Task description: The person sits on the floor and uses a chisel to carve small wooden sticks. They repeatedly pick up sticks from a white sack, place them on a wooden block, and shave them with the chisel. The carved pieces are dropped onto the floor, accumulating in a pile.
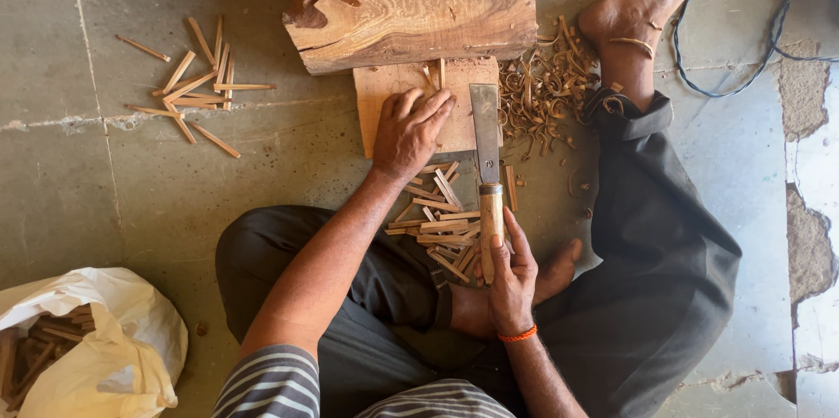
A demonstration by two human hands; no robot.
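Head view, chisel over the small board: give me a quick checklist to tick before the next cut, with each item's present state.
1. Right hand wrapped round the chisel handle: ok.
2. Left hand pressing on the small board: ok.
3. Left fingertips away from the blade: not ok, they lie close beside it.
4. Workpiece under the fingers: cannot tell, hidden.
5. Board backed against the wood block: ok.

Even, soft daylight, faint shadows, sharp focus, perhaps slight edge distortion.
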